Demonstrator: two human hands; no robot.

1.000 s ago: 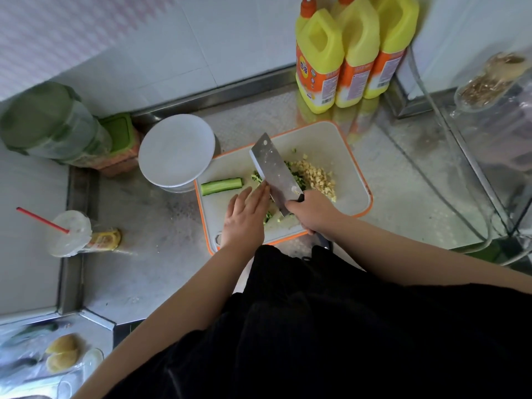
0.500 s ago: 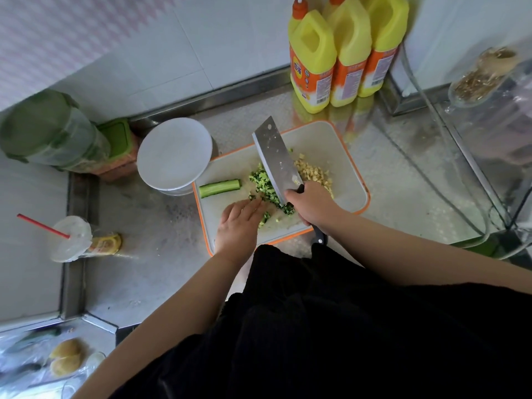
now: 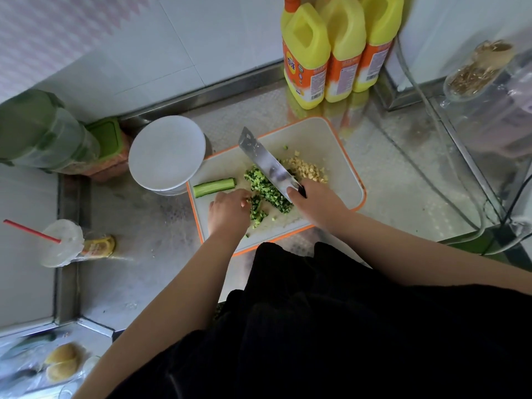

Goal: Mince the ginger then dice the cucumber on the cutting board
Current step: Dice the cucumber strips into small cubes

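Nearest us, left hand (image 3: 229,214), fingers curled, steadies cucumber dice (image 3: 266,191), apparently bunching them. Right hand (image 3: 315,203) holds cleaver (image 3: 266,162), blade just beyond the dice. Behind the blade, minced ginger (image 3: 308,169) kept apart. Uncut cucumber piece (image 3: 214,187) waits left of our left grip on cutting board (image 3: 331,139).

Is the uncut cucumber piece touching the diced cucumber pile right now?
Apart. The head view shows bare white cutting board between the uncut cucumber piece and the diced cucumber pile.
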